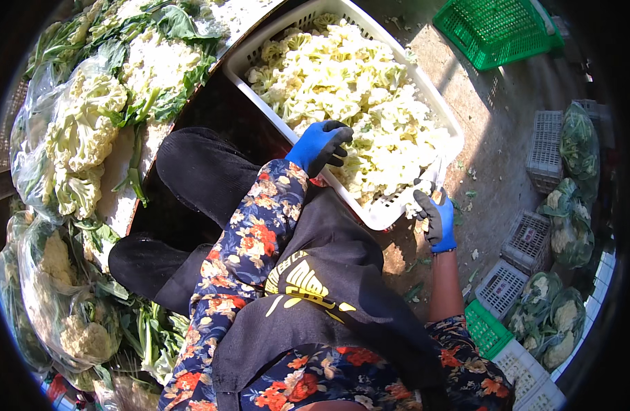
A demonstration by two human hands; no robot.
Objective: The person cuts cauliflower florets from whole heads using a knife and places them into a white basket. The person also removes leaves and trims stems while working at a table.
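Observation:
A white plastic crate (294, 134) full of cut cauliflower florets (340, 92) stands before me. My left hand (322, 146), in a blue and dark-grey glove, is over the crate's near edge; its fingers are apart and hold nothing that shows. At the crate's right corner, my right hand (437, 218), gloved alike, grips a knife (439, 177) with its blade pointing away from me. Small white cauliflower pieces (413, 204) are at its fingertips; whether they are held or stuck to the glove I cannot tell.
Cauliflower heads in clear plastic bags (63, 303) and leafy trimmings (184, 25) crowd the left side. A green crate (500, 31) stands at the upper right. Stacked crates (528, 236) and bagged cauliflowers (572, 226) line the right. Scraps lie on the concrete floor (474, 190).

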